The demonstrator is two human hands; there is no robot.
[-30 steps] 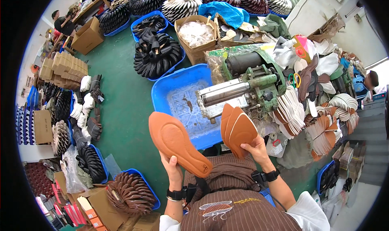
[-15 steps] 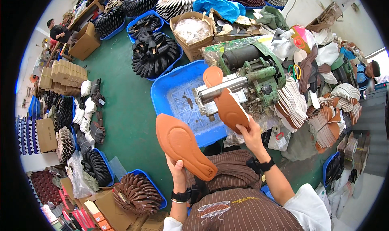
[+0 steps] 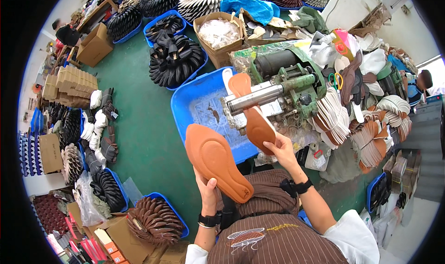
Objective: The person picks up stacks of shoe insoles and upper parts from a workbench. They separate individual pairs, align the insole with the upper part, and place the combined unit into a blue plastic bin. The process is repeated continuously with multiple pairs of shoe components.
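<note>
My left hand (image 3: 207,192) grips a tan-brown insole (image 3: 211,155), its wide end pointing away from me and its stitched oval pad facing up. With the fingers of my right hand (image 3: 280,150) I pinch the near end of a second brown insole (image 3: 260,130). That insole runs under the shiny metal roller (image 3: 255,99) of a green machine (image 3: 296,85), and its far end sticks out beyond the roller. Beside that far end a white strip (image 3: 227,80) shows; I cannot tell whether it is attached.
Under the roller's left side stands a blue tub (image 3: 187,97). Bundled white and brown insoles (image 3: 331,120) and scissors (image 3: 338,81) lie right of the machine. A cardboard box (image 3: 218,34) stands behind the tub. Another person (image 3: 67,34) is far left, one more (image 3: 417,83) far right.
The insole in my left hand has shifted slightly right. My right hand and its insole have moved a little left and away, and a white strip now shows at the far end.
</note>
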